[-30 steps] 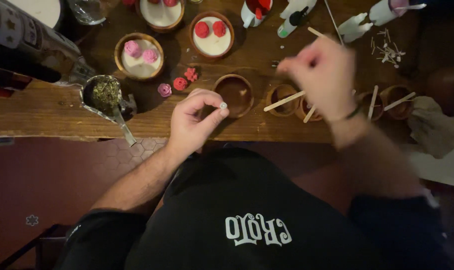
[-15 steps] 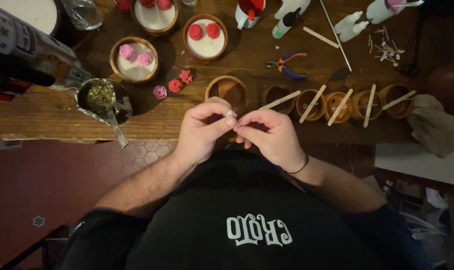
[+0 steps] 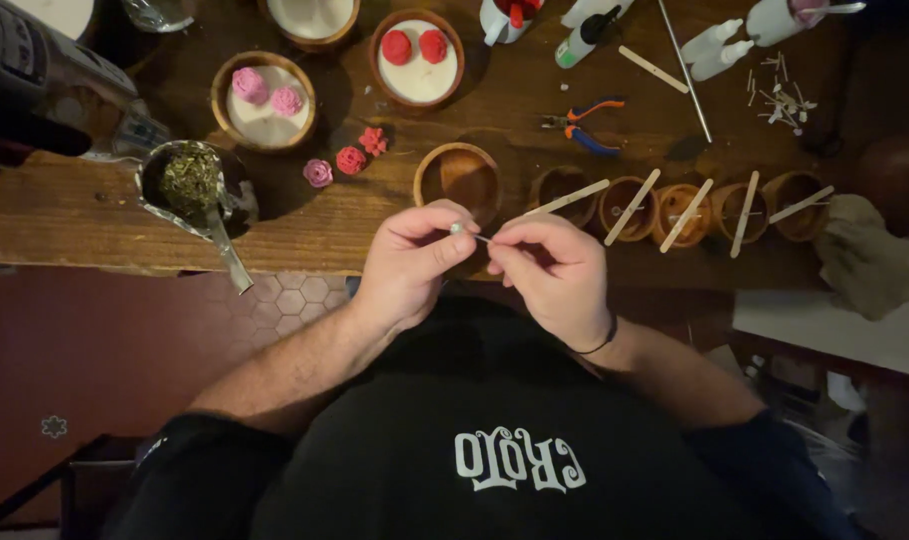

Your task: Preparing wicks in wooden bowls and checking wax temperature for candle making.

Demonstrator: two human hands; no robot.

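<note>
My left hand (image 3: pixel 409 262) pinches a small round metal wick tab (image 3: pixel 457 229) between thumb and forefinger, just over the near edge of the wooden table (image 3: pixel 94 215). My right hand (image 3: pixel 551 268) pinches the thin white wick (image 3: pixel 482 237) that sticks out of the tab, a finger's width to its right. Both hands hover in front of an empty wooden bowl (image 3: pixel 459 178). To the bowl's right stands a row of several small wooden cups (image 3: pixel 674 205), each with a flat wooden stick (image 3: pixel 634 205) laid across its rim.
Two bowls of white wax with pink (image 3: pixel 262 100) and red (image 3: pixel 415 58) rose shapes stand behind. Loose wax roses (image 3: pixel 349 161) lie beside them. Pliers (image 3: pixel 579 125), squeeze bottles (image 3: pixel 712 50), loose wicks (image 3: pixel 779 100), a herb-filled metal scoop (image 3: pixel 189 185) and a crumpled cloth (image 3: pixel 869 255) lie around.
My right hand came down from above the far side of the table to meet the left hand, then drew slightly right, exposing the wick between them.
</note>
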